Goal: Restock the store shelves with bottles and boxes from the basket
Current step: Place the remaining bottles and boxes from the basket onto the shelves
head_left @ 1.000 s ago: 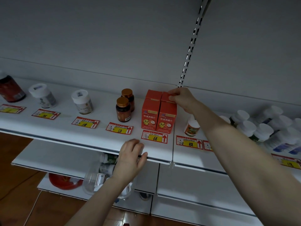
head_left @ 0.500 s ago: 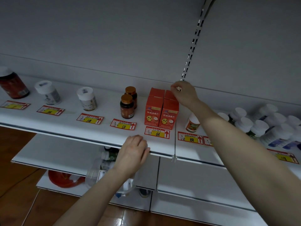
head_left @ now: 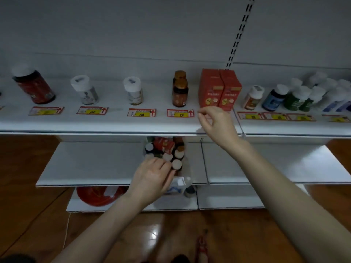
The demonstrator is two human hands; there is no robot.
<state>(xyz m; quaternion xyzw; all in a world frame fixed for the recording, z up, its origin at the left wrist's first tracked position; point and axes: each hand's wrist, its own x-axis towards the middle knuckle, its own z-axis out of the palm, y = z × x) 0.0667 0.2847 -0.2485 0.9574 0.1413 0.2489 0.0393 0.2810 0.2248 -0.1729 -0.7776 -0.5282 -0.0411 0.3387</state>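
Two boxes [head_left: 219, 88] stand on the shelf [head_left: 114, 124], right of two bottles [head_left: 180, 94].

A grey back panel [head_left: 133, 25] fills the upper half. A white upright [head_left: 239, 33] with two rows of dark slots runs up it, right of centre. Red price labels [head_left: 142, 112] with yellow fields lie flat in a row, side by side. The wooden floor [head_left: 24, 168] is brown and shiny. A thin white cord [head_left: 67, 230] lies on it at the left. A red round object [head_left: 95, 196] sits low, partly hidden.
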